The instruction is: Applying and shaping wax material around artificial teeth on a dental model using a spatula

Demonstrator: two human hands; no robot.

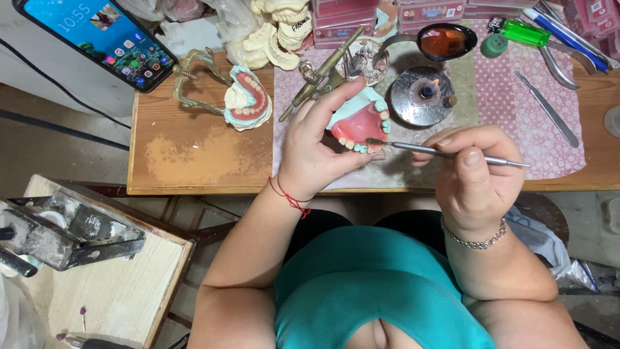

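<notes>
At the centre of the frame the left hand [316, 152] holds a wax denture [361, 126], pink base with a row of teeth already set along its arch, lifted just above the table [194, 155]. The teeth look seated and the pink wax shaped, so the work seems well on; what is in hand looks like fine trimming along the tooth line. A second denture on a brass articulator [242, 97] stands to the left, apart from the hands.

The left grip is closed around the denture, thumb and index finger curled over its rim, palm turned towards the camera. The right hand [475, 171] pinches a slim metal wax carver [445, 154] pen-fashion, wrist low, the tool lying nearly level with its tip touching the denture's front teeth. A lit alcohol burner [423, 97] sits just beyond the hands, upper centre, with a spoon of melted wax [445, 40] behind it.
</notes>
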